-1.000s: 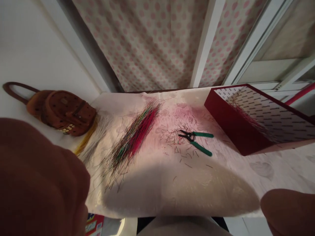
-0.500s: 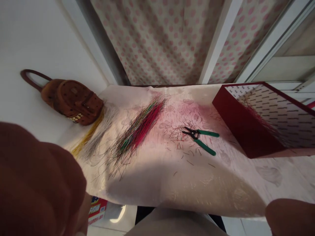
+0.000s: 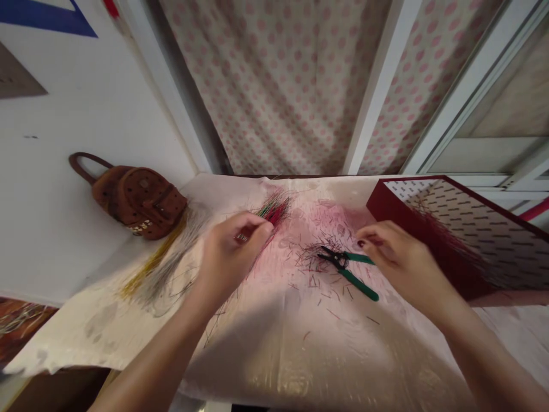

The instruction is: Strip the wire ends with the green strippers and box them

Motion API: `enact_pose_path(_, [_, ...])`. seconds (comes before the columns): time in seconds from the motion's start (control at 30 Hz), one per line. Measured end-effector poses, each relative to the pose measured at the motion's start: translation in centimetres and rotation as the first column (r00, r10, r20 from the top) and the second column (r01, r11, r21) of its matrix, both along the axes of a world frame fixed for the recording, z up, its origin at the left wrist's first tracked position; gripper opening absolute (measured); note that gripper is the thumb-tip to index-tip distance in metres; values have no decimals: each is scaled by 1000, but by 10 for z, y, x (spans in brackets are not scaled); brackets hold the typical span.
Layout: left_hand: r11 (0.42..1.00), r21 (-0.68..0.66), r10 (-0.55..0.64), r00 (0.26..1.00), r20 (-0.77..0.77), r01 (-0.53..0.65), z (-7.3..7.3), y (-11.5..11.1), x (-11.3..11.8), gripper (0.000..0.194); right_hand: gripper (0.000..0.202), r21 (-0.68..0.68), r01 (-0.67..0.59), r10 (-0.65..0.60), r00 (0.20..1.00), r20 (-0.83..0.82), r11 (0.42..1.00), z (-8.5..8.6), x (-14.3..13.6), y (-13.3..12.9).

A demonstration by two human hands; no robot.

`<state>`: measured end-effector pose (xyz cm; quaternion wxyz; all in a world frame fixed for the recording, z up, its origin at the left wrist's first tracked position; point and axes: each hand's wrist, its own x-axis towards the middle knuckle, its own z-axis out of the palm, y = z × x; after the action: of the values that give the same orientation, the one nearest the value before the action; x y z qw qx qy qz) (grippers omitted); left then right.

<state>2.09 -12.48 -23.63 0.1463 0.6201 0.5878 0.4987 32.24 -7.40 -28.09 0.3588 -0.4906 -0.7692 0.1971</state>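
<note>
My left hand [image 3: 234, 246] is over the bundle of thin wires [image 3: 281, 210], which shows red, green and dark strands. Its thumb and forefinger are pressed together at the bundle's right side; whatever they pinch is too small to make out. The hand hides the middle of the bundle. My right hand [image 3: 394, 257] hovers by the upper handle of the green-handled wire strippers [image 3: 354, 283], fingers loosely curled and a little apart. No object shows in it, and whether it touches the handle is unclear. The strippers lie with handles spread and black jaws pointing left.
Short wire clippings [image 3: 315, 252] are scattered around the strippers' jaws. At the right stands a dark red box [image 3: 394, 214] with wires inside. A brown small backpack [image 3: 146, 200] leans at the left wall, beside yellow wires [image 3: 150, 260] and silver-grey wires [image 3: 175, 260]. A pale cover [image 3: 257, 355] lies over the table.
Both hands have come from the near edges of the view onto the table, the left to the wire bundle, the right to the strippers. The camera view has tilted up slightly.
</note>
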Motion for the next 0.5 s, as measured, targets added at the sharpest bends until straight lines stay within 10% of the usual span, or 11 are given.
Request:
enact_pose_path(0.23, [902, -367, -47, 792, -608, -228, -91, 85, -3, 16, 35, -83, 16, 36, 803, 595, 996, -87, 13, 44])
enact_pose_path(0.5, [848, -427, -60, 742, -667, -315, -119, 121, 3, 15, 14, -210, 125, -10, 879, 478, 970, -67, 6, 37])
